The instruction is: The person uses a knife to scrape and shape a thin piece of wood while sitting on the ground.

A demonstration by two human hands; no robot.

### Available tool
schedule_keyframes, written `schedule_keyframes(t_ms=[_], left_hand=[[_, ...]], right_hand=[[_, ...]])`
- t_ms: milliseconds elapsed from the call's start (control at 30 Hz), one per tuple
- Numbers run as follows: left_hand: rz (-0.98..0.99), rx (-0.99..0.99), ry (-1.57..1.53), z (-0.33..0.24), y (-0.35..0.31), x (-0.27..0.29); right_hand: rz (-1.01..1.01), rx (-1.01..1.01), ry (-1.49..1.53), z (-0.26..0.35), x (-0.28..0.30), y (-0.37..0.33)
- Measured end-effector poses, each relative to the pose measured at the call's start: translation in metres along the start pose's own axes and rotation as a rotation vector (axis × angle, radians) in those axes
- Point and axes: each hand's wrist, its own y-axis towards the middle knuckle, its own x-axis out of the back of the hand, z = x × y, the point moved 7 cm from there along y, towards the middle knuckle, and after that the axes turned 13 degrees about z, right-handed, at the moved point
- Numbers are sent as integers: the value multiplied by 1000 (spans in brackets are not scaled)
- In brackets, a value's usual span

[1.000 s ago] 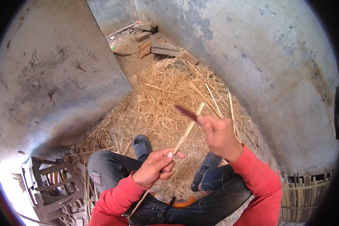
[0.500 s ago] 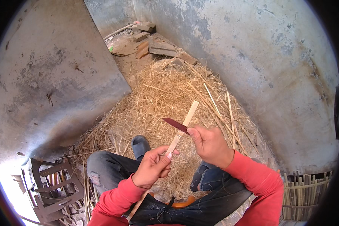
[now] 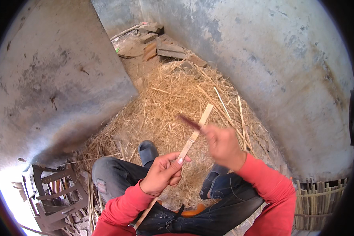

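Observation:
Pinched between the thumb and fingers of my left hand [image 3: 164, 173] is a long, pale bamboo strip [image 3: 198, 128]. It slants from my lap up to the right, and a node shows partway along its upper part. My right hand [image 3: 225, 146] is closed around a knife [image 3: 189, 121] with a dark reddish blade, slightly smeared by motion. The blade lies across the strip above the node, its tip pointing up and left. Its handle is hidden in my fist.
Pale shavings [image 3: 161, 102] cover the floor ahead, with loose strips [image 3: 242, 118] at their right side. Bricks [image 3: 171, 51] are piled at the far corner. Weathered walls [image 3: 279, 78] rise on both sides. A dark slatted frame [image 3: 61, 196] stands lower left, a slatted basket [image 3: 318, 204] lower right.
My right hand and the knife have moved slightly right and up along the strip toward its far end. The strip's far end has shifted a little right. My left hand keeps its grip.

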Motion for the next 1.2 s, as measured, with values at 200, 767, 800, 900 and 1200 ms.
schedule_keyframes(t_ms=[200, 767, 800, 900, 1200], left_hand=[[52, -1, -52, 5, 4, -2], [34, 27, 36, 4, 5, -2], [80, 22, 1, 6, 5, -4], [133, 32, -24, 6, 4, -6], [113, 58, -28, 9, 6, -6]], right_hand=[[12, 109, 22, 2, -18, -16], [-225, -63, 55, -38, 42, 9], [-228, -64, 50, -35, 44, 6], [-236, -64, 44, -23, 45, 6], [-198, -57, 46, -11, 43, 0]])
